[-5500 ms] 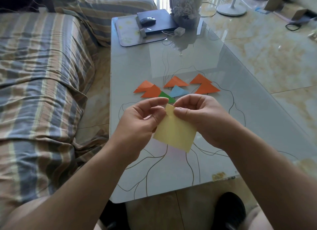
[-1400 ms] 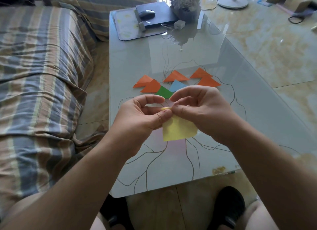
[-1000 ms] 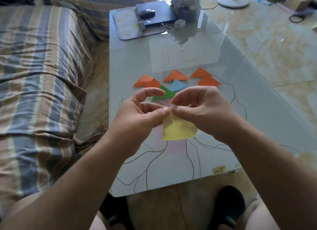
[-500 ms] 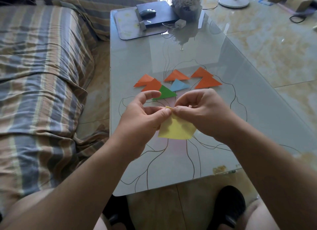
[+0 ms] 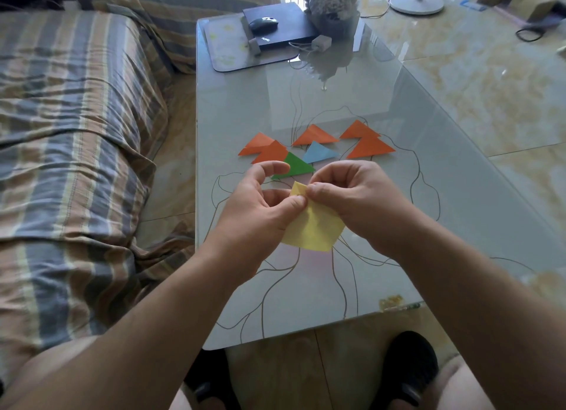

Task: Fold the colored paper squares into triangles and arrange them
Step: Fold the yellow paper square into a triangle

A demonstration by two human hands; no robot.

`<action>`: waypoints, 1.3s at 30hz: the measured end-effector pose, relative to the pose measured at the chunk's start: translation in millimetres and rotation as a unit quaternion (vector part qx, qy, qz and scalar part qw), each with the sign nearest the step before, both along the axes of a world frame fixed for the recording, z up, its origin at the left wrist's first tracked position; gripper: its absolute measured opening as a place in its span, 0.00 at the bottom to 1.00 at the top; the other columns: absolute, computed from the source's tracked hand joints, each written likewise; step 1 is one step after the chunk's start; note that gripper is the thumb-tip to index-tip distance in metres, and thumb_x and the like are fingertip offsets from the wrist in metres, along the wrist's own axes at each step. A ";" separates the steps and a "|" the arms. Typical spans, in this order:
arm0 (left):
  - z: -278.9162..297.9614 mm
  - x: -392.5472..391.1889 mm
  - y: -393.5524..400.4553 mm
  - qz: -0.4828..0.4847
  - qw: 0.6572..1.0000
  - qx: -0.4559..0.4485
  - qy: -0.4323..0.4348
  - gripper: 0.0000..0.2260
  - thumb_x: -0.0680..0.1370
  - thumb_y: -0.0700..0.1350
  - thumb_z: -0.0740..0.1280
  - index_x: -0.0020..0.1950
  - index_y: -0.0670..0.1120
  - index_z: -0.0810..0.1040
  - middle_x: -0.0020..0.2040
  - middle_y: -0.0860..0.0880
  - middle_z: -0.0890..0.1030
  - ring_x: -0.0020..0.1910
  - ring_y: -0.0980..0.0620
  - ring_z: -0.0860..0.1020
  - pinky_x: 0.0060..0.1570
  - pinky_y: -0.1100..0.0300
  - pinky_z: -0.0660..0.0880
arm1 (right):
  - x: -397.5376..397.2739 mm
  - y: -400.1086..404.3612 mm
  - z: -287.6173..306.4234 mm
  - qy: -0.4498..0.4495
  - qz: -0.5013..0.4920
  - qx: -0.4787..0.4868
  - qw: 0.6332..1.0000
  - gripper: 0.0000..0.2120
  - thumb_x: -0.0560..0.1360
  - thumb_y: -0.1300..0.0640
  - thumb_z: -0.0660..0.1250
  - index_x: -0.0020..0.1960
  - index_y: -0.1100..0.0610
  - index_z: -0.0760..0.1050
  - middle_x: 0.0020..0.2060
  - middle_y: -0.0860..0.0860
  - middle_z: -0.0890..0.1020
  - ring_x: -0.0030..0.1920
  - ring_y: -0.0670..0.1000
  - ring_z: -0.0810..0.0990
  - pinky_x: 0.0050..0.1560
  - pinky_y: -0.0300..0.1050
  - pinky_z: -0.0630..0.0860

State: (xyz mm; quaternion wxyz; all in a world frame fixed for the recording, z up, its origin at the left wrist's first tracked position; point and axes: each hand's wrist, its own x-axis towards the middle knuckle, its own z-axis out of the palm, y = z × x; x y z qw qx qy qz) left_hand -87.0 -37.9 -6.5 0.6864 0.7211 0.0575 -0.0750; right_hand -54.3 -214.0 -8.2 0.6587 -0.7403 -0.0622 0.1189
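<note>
i saw the striped sofa filling the left side, and beside it the long glass table with thin curling lines drawn across its top. both forearms came in from the bottom corners and met over the near half of that table. the left hand had its thumb and curled fingers pinching the upper corner of the yellow paper, with the forefinger arched up and clear of the sheet. the right hand pinched the same corner from the other side, knuckles raised, thumb tip touching the left thumb. the sheet hung down between the two hands, above the tabletop, its top corner bent over. just beyond the fingers lay the folded triangles: five orange triangles in a loose row, a green triangle partly hidden behind the left forefinger, and a blue triangle beside it. at the far end sat a dark flat box with a computer mouse on it, and a small white charger.
</note>
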 end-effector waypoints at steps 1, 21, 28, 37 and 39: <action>0.1 -0.3 -0.1 0.000 1.000 0.000 0.000 0.21 0.74 0.45 0.75 0.64 0.57 0.75 0.45 0.46 0.87 0.48 0.44 0.85 0.59 0.36 0.79 | 0.2 -0.1 -0.6 -0.002 0.000 0.000 1.000 0.04 0.75 0.58 0.74 0.42 0.58 0.83 0.35 0.52 0.83 0.36 0.49 0.78 0.37 0.45 0.74; -3.5 1.4 4.7 -0.065 0.993 0.092 -0.031 0.19 0.81 0.39 0.69 0.65 0.60 0.77 0.43 0.51 0.84 0.43 0.50 0.84 0.49 0.48 0.84 | 3.0 -2.7 -7.4 -0.064 0.004 -0.112 0.992 0.02 0.76 0.57 0.76 0.44 0.54 0.85 0.39 0.50 0.87 0.35 0.45 0.79 0.40 0.51 0.80; -1.7 12.6 5.7 0.063 0.984 -0.138 0.089 0.09 0.81 0.32 0.66 0.60 0.41 0.80 0.51 0.41 0.87 0.49 0.45 0.86 0.49 0.52 0.84 | 4.6 -9.4 -0.7 -0.086 -0.034 -0.086 0.992 0.13 0.72 0.47 0.77 0.56 0.42 0.81 0.42 0.45 0.83 0.38 0.49 0.82 0.40 0.49 0.81; 0.4 17.0 8.9 0.158 0.933 -0.268 0.179 0.04 0.83 0.35 0.63 0.53 0.39 0.78 0.36 0.45 0.84 0.33 0.53 0.83 0.38 0.58 0.83 | -5.2 -13.6 7.5 -0.119 0.036 -0.190 0.974 0.42 0.71 0.66 0.68 0.71 0.26 0.64 0.62 0.38 0.73 0.55 0.43 0.79 0.46 0.37 0.80; 1.9 14.7 6.5 0.162 0.925 -0.282 0.198 0.05 0.82 0.35 0.64 0.49 0.39 0.79 0.34 0.45 0.82 0.32 0.53 0.82 0.38 0.59 0.83 | -4.1 -13.5 5.4 -0.154 0.037 -0.200 0.967 0.41 0.72 0.64 0.73 0.72 0.27 0.65 0.63 0.38 0.73 0.56 0.43 0.79 0.51 0.37 0.80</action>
